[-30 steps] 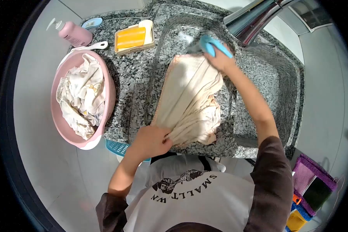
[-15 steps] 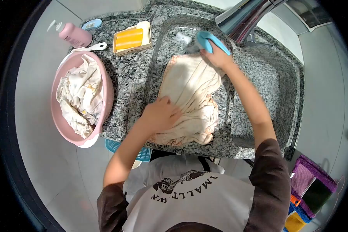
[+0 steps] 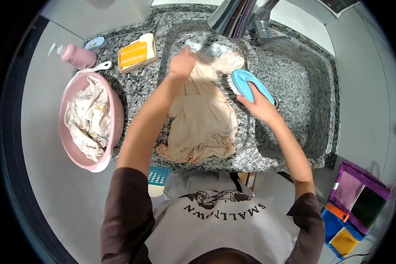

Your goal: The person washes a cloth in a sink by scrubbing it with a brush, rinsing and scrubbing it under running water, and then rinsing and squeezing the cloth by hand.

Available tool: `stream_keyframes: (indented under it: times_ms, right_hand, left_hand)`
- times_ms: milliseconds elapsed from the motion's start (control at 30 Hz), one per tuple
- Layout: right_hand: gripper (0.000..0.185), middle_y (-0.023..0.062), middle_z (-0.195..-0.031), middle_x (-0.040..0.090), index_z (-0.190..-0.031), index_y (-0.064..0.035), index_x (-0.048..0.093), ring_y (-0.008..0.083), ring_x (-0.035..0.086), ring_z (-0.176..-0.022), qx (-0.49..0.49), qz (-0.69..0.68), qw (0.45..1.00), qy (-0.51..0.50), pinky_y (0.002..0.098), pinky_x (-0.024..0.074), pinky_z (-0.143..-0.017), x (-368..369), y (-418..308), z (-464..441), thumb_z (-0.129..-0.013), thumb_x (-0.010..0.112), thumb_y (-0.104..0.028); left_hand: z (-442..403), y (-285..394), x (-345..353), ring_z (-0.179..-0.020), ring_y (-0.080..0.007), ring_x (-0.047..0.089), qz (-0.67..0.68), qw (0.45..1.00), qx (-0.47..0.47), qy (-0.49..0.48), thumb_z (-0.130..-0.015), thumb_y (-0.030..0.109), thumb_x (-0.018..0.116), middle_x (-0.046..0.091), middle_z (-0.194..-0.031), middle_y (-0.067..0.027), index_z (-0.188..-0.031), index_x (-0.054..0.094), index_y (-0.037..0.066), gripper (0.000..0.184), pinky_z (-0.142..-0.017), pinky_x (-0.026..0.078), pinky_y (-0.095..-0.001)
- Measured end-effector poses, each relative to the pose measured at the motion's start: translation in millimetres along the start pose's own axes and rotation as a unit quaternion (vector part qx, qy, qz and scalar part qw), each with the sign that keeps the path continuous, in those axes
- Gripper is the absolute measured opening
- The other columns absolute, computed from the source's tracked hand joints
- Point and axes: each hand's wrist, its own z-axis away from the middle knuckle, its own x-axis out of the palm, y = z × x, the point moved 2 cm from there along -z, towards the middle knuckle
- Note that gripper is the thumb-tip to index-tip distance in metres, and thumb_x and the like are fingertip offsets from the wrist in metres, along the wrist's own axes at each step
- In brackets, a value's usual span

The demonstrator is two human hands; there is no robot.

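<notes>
A cream cloth [image 3: 202, 121] with orange-pink edging lies crumpled over the left basin of the granite sink. At its far left corner is my left hand [image 3: 182, 64], its fingers closed on the cloth and slightly blurred. My right hand [image 3: 259, 103] grips the handle of a light blue scrubbing brush [image 3: 246, 86]. The brush's white bristles face left, just beside the cloth's right edge and above the divider between the basins.
To the left, a pink basin [image 3: 117, 119] holds white clothes. Behind it are a pink pump bottle [image 3: 79, 57], a blue oval item [image 3: 94, 43] and a soap dish [image 3: 152, 59] with yellow soap. The chrome faucet [image 3: 233, 17] overhangs the sink. Colourful mats [image 3: 356, 198] hang at lower right.
My left hand has moved from the cloth's near part to its far end. My right hand has drawn the brush nearer and off the cloth. The cloth's shape has shifted, and the view has turned slightly.
</notes>
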Motion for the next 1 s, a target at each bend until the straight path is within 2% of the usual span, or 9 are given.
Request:
stream_keyframes:
  times_ms: [167,233,333,433,500,667,733,867,1000]
  right_hand:
    - [0.071,0.0251,-0.129,0.040,-0.131,0.0016,0.033,0.0387,0.040,-0.119,-0.008,0.031,0.996,0.079,0.0381,0.0287,-0.101,15.2,-19.0,-5.0,-0.083,0.051,-0.048]
    - [0.061,0.0230,-0.118,0.047,-0.126,-0.0032,0.041,0.0372,0.046,-0.107,-0.082,0.033,0.991,0.102,0.0405,0.0385,-0.091,33.9,-39.4,-20.8,-0.080,0.055,-0.040]
    - [0.056,0.0215,-0.106,0.050,-0.125,-0.0113,0.046,0.0354,0.052,-0.094,-0.070,0.012,0.993,0.099,0.0405,0.0469,-0.079,75.3,-77.3,-30.6,-0.076,0.060,-0.037]
    - [0.057,0.0208,-0.103,0.050,-0.124,-0.0106,0.047,0.0355,0.053,-0.092,-0.146,0.091,0.979,0.108,0.0390,0.0473,-0.078,114.1,-95.3,-54.4,-0.076,0.060,-0.037]
    - [0.058,0.0208,-0.104,0.050,-0.125,-0.0105,0.046,0.0349,0.053,-0.092,-0.125,0.082,0.985,0.080,0.0383,0.0471,-0.079,106.6,-97.0,-56.8,-0.075,0.061,-0.037]
    - [0.059,0.0172,-0.108,0.050,-0.126,-0.0119,0.046,0.0307,0.051,-0.097,-0.080,0.034,0.996,0.002,0.0364,0.0457,-0.081,91.7,-107.5,-34.9,-0.073,0.062,-0.033]
    - [0.056,0.0106,-0.116,0.050,-0.123,-0.0140,0.048,0.0282,0.053,-0.094,-0.223,0.043,0.972,0.063,0.0361,0.0466,-0.079,100.4,-123.1,-10.6,-0.071,0.062,-0.028]
    - [0.047,0.0068,-0.109,0.057,-0.117,-0.0152,0.052,0.0267,0.055,-0.087,-0.262,0.180,0.947,0.054,0.0376,0.0487,-0.073,122.5,-79.2,-77.2,-0.072,0.061,-0.027]
    - [0.041,0.0086,-0.101,0.059,-0.116,-0.0163,0.052,0.0257,0.055,-0.085,-0.148,0.106,0.973,0.140,0.0375,0.0488,-0.073,89.4,-78.4,-92.0,-0.076,0.059,-0.025]
  left_hand:
    - [52.3,9.2,-16.9,-0.089,-0.0295,0.055,-0.091,0.974,0.037,0.205,-0.080,0.020,0.050,0.051,-0.107,-0.0168,-0.107,0.052,0.002,0.033,-0.063,0.048,-0.0390]
    - [95.7,34.4,-33.3,-0.086,-0.0290,0.056,0.035,0.996,0.052,-0.068,-0.078,0.023,0.053,0.055,-0.097,-0.0161,-0.103,0.053,0.000,0.033,-0.063,0.048,-0.0412]
    - [153.9,47.4,-2.4,-0.083,-0.0309,0.058,0.088,0.984,0.072,-0.139,-0.077,0.031,0.056,0.057,-0.092,-0.0165,-0.100,0.055,0.002,0.037,-0.064,0.049,-0.0414]
    - [165.5,37.4,-2.1,-0.077,-0.0326,0.059,0.206,0.978,0.014,-0.034,-0.074,0.036,0.057,0.059,-0.084,-0.0166,-0.089,0.060,0.004,0.035,-0.065,0.049,-0.0416]
    - [166.2,32.1,-33.5,-0.074,-0.0316,0.060,0.154,0.952,0.044,-0.261,-0.071,0.032,0.057,0.060,-0.075,-0.0146,-0.078,0.063,0.005,0.029,-0.065,0.049,-0.0419]
    - [211.6,19.5,-73.7,-0.069,-0.0291,0.061,0.188,0.963,0.030,-0.189,-0.066,0.024,0.056,0.060,-0.068,-0.0124,-0.067,0.063,0.004,0.021,-0.064,0.049,-0.0403]
    - [222.0,18.4,-76.3,-0.068,-0.0279,0.061,0.194,0.966,0.018,-0.172,-0.065,0.021,0.055,0.060,-0.068,-0.0118,-0.066,0.063,0.004,0.019,-0.064,0.049,-0.0382]
    - [229.1,14.7,-73.7,-0.068,-0.0271,0.061,0.209,0.969,0.031,-0.128,-0.063,0.020,0.055,0.059,-0.067,-0.0112,-0.063,0.061,0.004,0.017,-0.064,0.048,-0.0384]
    - [233.1,12.3,-71.9,-0.066,-0.0268,0.059,0.235,0.966,0.048,-0.097,-0.061,0.019,0.055,0.058,-0.065,-0.0098,-0.061,0.059,0.005,0.014,-0.062,0.048,-0.0391]
